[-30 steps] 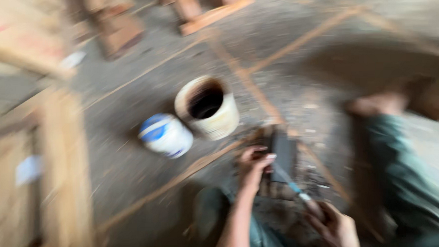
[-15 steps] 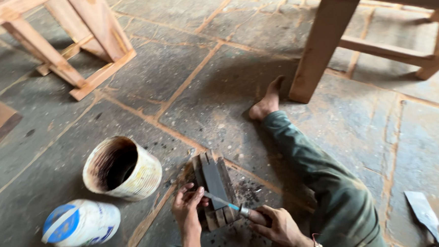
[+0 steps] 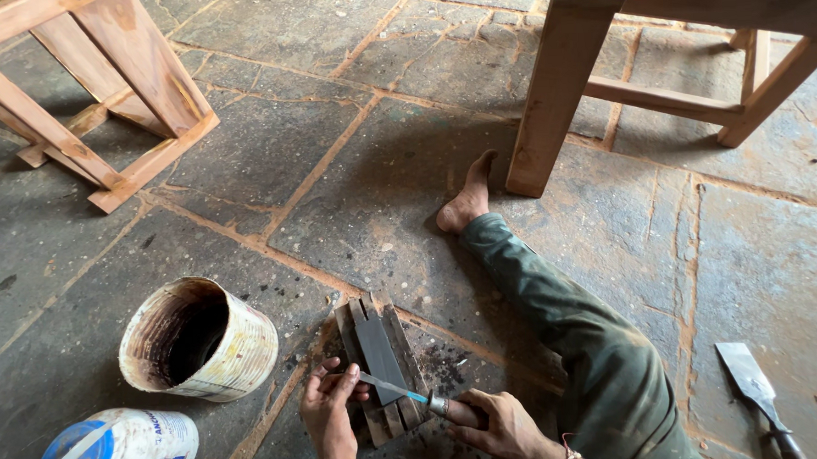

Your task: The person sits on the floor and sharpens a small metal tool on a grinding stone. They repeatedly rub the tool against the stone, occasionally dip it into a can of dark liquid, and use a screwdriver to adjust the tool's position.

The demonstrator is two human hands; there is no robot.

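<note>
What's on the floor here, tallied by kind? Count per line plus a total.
Containers: 2 (rusty tin can, white-and-blue tub)
Blade tools: 2 (thin chisel in hands, flat chisel)
Sharpening block: 1
Wooden frames: 2
Total: 7

Stone floor (image 3: 332,150) with tin (image 3: 202,339), chisel (image 3: 753,384)

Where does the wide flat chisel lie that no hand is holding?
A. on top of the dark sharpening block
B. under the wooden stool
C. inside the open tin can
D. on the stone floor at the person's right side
D: the wide chisel lies alone on the stone floor, right of the outstretched leg.
</note>
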